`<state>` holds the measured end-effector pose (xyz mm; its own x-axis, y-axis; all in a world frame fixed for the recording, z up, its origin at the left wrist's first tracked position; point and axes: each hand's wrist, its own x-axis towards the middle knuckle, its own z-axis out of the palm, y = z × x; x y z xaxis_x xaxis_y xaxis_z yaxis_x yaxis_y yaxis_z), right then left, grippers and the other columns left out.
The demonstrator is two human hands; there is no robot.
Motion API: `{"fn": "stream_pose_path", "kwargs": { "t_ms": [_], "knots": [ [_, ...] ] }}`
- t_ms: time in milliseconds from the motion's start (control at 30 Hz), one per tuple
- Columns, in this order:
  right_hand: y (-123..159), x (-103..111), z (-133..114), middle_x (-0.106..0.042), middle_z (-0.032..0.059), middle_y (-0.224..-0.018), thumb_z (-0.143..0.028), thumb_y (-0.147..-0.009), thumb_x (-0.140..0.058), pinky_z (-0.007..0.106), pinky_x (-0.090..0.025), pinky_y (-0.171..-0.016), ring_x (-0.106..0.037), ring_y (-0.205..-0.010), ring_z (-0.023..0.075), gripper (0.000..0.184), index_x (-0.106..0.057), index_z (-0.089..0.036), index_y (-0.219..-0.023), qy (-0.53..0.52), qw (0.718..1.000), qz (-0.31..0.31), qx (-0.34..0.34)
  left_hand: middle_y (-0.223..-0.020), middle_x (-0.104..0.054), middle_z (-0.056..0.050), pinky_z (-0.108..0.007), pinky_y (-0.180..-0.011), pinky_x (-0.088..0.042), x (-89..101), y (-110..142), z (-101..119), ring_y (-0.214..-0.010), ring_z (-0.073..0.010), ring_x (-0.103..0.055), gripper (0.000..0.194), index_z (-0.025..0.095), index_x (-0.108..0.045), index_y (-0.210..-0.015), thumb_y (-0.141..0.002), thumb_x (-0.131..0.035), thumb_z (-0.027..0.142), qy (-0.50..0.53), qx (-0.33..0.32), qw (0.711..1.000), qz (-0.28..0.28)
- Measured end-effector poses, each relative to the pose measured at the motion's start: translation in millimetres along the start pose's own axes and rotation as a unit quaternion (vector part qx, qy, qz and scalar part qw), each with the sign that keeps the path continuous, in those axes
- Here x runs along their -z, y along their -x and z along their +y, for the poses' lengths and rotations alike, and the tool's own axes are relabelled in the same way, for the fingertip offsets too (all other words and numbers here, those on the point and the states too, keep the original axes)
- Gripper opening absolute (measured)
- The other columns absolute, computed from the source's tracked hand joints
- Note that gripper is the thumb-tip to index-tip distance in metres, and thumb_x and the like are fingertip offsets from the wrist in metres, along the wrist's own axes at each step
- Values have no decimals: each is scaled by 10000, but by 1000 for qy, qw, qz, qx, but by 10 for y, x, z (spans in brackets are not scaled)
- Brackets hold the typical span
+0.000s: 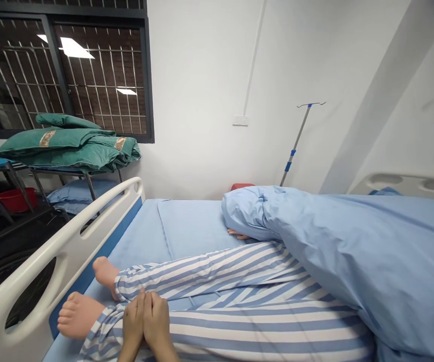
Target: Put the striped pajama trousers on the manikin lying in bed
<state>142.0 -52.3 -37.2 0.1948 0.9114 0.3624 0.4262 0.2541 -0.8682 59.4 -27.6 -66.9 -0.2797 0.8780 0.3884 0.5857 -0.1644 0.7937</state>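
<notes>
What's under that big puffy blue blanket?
Striped blue-and-white cloth trousers and pinkish fingers poke out from under the light-blue cloth blanket; the rest is hidden.

Striped trousers — blue and white, creased — lie along the bed.

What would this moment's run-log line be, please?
left hand, right hand: side by side over striped trousers | bare feet: beside footboard | blue quilt: partly over trousers
</notes>
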Motion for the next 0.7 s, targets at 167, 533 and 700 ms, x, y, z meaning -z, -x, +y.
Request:
{"fn": "stream_pose_path", "kwargs": {
  "t_ms": [167,533,700],
  "knots": [
    [-81,20,52,-570,27,-551,-355,-921,-295,232,-304,-501,-503,-524,132,442,-508,-184,-574,-77,995,36,-52,-469,-501,3,-254,-518,-448,-3,-64,546,-502,-141,-499,382,215,-402,-509,-728,-429,526,188,130,971,-73],
    [-63,92,3,-586,39,-585,-398,-916,-283,233,-380,-539,-529,-550,139,436,-511,-178,-615,-131,985,83,-73,-494,-541,-12,-265,-516,-444,-108,-11,545,-540,-162,-518,400,190,-490,-507,-699,-493,540,168,105,976,-92],
    [-107,99,2,-579,37,-561,-418,-912,-278,228,-353,-510,-504,-522,134,466,-495,-179,-577,-103,989,79,-70,-610,-642,-44,-289,-614,-482,-143,48,428,-618,-187,-584,394,175,-593,-597,-749,-448,508,151,80,981,-95]
  ]
}}
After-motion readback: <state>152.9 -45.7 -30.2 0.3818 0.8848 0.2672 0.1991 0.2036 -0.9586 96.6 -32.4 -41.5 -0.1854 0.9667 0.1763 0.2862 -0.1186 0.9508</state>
